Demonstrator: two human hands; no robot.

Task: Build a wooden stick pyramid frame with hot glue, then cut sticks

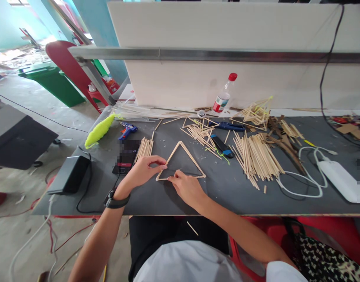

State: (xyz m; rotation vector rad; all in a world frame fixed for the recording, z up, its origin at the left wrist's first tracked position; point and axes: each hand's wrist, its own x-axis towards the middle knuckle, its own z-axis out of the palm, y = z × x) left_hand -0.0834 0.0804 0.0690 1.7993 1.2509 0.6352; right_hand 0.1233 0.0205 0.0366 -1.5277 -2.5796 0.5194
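Note:
A triangle of thin wooden sticks [193, 159] lies on the dark grey tabletop in front of me, one corner pointing away. My left hand [146, 169] pinches its left side between thumb and fingers, near the lower left corner. At the near side of the triangle, my right hand [188, 188] has thumb and fingertips closed on the bottom stick. A small bundle of sticks [145, 149] lies just beyond my left hand, beside a dark phone [127, 156]. Further right is a large pile of loose sticks [257, 156].
A blue glue gun [127, 131] and yellow-green yarn [100, 131] lie at the back left. A black box [69, 174] sits at the left edge. A red-capped bottle [223, 96], stick frames [254, 113], a blue-black tool [222, 146] and a white power bank [342, 180] occupy the back and right.

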